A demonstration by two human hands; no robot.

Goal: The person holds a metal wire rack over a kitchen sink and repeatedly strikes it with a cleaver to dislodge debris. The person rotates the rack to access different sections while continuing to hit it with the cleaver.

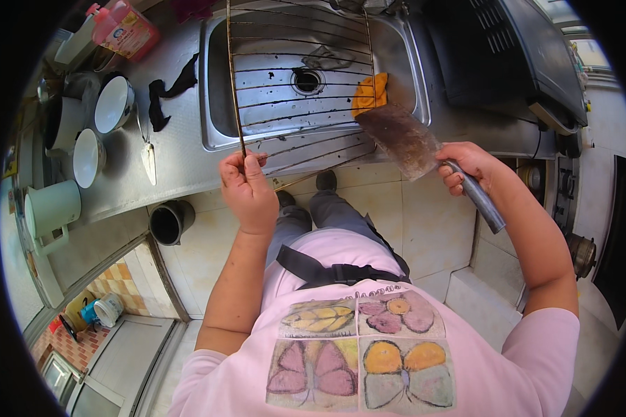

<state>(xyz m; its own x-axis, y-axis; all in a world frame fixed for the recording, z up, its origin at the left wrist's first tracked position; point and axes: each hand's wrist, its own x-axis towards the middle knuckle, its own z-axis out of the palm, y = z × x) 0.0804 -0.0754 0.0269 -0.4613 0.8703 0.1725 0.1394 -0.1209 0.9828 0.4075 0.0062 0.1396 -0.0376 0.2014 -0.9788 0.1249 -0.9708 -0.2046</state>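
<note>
My left hand [248, 182] pinches the left side bar of a wire oven rack [300, 97], close to its near corner. The rack is stained brown and black, and it slants across the stainless steel sink [207, 104]. My right hand [465, 166] grips the grey handle of a cleaver [399, 138] with a brown, stained blade. The blade's far corner meets or overlaps the rack's right side bar; whether they touch, I cannot tell. An orange cloth [370, 95] lies in the sink behind that bar. Dark bits are scattered around the drain [308, 82].
A black oven-like appliance [506, 68] stands right of the sink. Left on the counter are a black cloth strip [169, 91], white bowls [113, 105], a pale green pitcher [55, 208] and a pink pump bottle [128, 31]. A dark bin [172, 221] sits on the floor.
</note>
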